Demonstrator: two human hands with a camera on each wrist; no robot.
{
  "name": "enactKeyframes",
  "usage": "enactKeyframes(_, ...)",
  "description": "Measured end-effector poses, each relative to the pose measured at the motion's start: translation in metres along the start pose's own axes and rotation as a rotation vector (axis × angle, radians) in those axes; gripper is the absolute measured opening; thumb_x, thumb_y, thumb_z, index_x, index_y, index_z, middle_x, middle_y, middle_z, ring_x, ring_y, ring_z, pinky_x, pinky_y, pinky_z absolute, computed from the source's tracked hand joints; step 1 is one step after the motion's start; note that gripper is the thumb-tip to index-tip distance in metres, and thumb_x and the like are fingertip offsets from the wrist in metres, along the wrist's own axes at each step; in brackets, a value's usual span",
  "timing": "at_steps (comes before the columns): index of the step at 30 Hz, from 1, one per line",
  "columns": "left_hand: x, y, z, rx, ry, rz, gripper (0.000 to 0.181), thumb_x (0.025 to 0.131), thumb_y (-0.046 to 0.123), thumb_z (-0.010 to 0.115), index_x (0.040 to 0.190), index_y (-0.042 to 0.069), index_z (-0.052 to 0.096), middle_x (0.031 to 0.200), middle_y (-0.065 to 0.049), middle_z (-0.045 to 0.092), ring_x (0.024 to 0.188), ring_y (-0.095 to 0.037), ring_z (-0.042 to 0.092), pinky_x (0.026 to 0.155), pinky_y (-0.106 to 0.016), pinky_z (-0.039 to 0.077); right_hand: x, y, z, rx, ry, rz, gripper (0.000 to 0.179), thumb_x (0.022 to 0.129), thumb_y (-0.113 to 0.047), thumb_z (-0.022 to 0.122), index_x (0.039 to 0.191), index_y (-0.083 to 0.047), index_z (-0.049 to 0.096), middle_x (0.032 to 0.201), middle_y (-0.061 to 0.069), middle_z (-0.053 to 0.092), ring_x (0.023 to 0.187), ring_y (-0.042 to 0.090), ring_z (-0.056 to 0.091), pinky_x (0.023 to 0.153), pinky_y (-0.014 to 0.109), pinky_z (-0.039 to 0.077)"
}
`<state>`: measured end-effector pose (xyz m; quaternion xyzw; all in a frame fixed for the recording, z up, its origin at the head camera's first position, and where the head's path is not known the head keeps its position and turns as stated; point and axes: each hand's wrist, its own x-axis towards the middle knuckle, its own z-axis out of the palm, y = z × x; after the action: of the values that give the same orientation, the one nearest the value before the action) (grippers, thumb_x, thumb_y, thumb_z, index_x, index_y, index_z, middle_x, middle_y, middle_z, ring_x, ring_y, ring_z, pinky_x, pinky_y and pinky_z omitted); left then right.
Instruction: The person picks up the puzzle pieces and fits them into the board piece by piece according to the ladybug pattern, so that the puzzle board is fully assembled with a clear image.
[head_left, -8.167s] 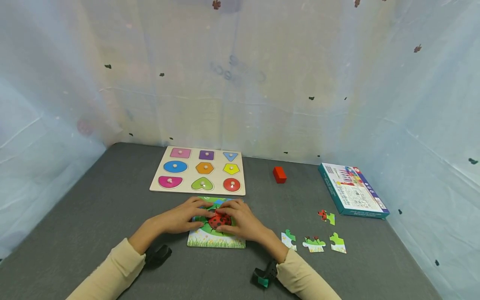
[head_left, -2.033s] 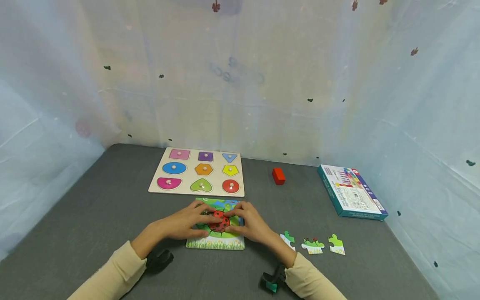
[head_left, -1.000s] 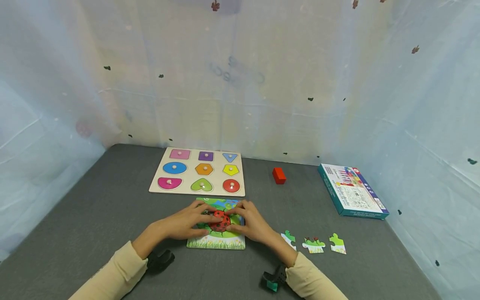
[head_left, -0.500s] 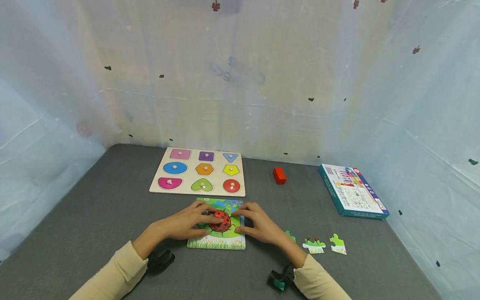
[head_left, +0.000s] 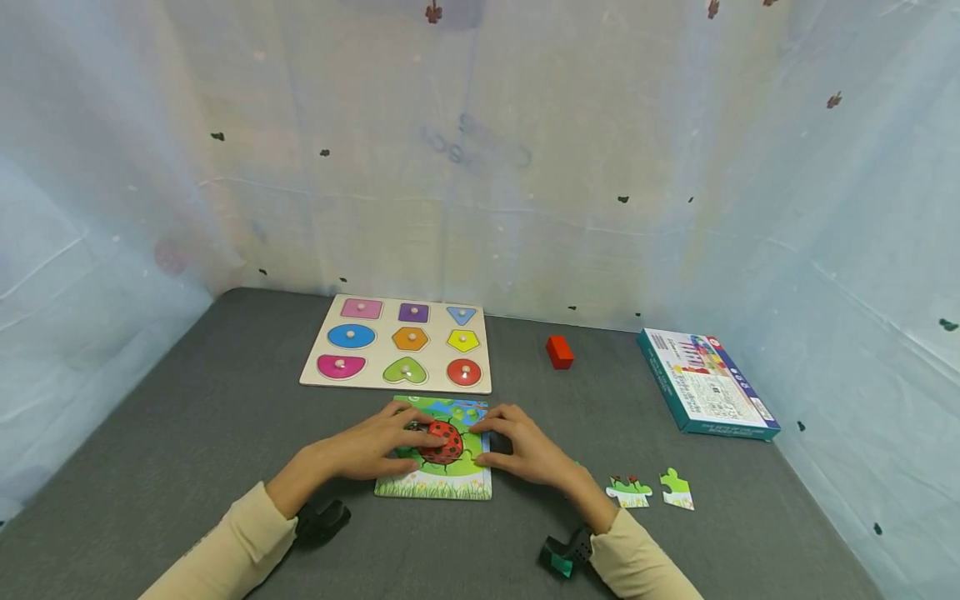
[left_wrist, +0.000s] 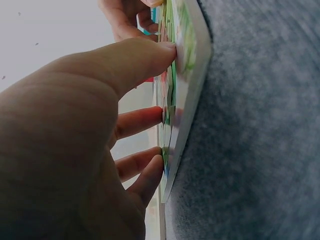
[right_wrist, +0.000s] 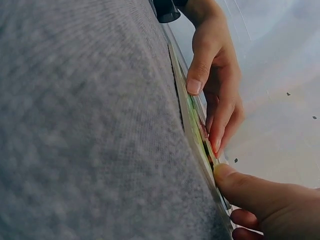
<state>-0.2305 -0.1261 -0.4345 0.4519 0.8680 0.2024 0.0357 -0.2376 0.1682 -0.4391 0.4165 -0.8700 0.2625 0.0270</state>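
Note:
A jigsaw board (head_left: 432,487) with a red ladybug picture lies flat on the dark table. My left hand (head_left: 372,447) rests on its left part, fingers spread, a fingertip on the ladybug (head_left: 444,443). In the left wrist view, the left thumb (left_wrist: 145,60) and fingertips touch the picture from above. My right hand (head_left: 521,448) is at the board's right edge; in the right wrist view its thumb (right_wrist: 240,185) touches the board near the edge. Two loose jigsaw pieces, one green and white (head_left: 628,492) and one green (head_left: 678,489), lie to the right. The right forearm nearly hides a third.
Behind the jigsaw lies a wooden shape board (head_left: 382,350) with knobbed coloured shapes. A red block (head_left: 559,352) stands right of it. A teal-edged box (head_left: 708,382) lies at the table's right side. Pale sheeting hangs behind and at both sides.
The red and green piece that lay at right 8.2 seconds ago is gone from there. My right hand has slid right, off the ladybug to the board's edge. The left hand stays put lately.

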Motion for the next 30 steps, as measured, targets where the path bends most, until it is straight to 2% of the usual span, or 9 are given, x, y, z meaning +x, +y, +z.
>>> enactKeyframes(6,0.0004,0.0011,0.0004,0.031,0.016,0.018,0.047,0.092,0.03,0.059,0.137,0.027,0.049,0.136,-0.006,0.042,0.125,-0.029,0.032,0.093,-0.052,0.039,0.0005,0.001,0.0,0.004,0.013,0.005,0.038,0.082,-0.029,0.073,0.115,-0.013,0.064,0.114,0.003,0.054,0.108,0.015,0.047,0.093,0.037,0.04)
enactKeyframes(12,0.0011,0.003,0.001,0.065,-0.004,-0.005,0.047,0.093,0.03,0.058,0.138,0.029,0.047,0.137,-0.005,0.041,0.125,-0.029,0.032,0.094,-0.051,0.038,0.0002,0.0003,-0.0007,-0.005,0.024,-0.01,0.037,0.082,-0.027,0.072,0.115,-0.011,0.064,0.112,0.004,0.054,0.106,0.016,0.049,0.091,0.037,0.042)
enactKeyframes(16,0.0011,0.004,0.001,0.062,-0.006,-0.015,0.047,0.093,0.029,0.058,0.138,0.029,0.047,0.136,-0.006,0.041,0.124,-0.029,0.032,0.093,-0.052,0.039,0.0004,0.0003,-0.0008,-0.002,0.03,-0.019,0.037,0.082,-0.028,0.072,0.114,-0.011,0.064,0.111,0.004,0.055,0.105,0.016,0.049,0.091,0.037,0.042)
enactKeyframes(23,0.0014,0.0038,0.0021,0.043,0.016,0.008,0.046,0.092,0.028,0.059,0.137,0.025,0.049,0.136,-0.009,0.042,0.124,-0.031,0.032,0.092,-0.053,0.039,0.0001,0.0001,-0.0013,-0.002,0.03,-0.023,0.037,0.082,-0.029,0.072,0.114,-0.011,0.064,0.111,0.002,0.054,0.105,0.015,0.049,0.09,0.036,0.042)
enactKeyframes(30,0.0013,0.0049,0.0012,0.056,-0.011,-0.022,0.046,0.093,0.029,0.057,0.138,0.027,0.047,0.137,-0.006,0.041,0.126,-0.03,0.031,0.094,-0.052,0.038,-0.0003,0.0003,-0.0011,0.008,0.025,-0.022,0.038,0.081,-0.029,0.073,0.113,-0.011,0.064,0.111,0.002,0.053,0.106,0.015,0.049,0.091,0.035,0.042)
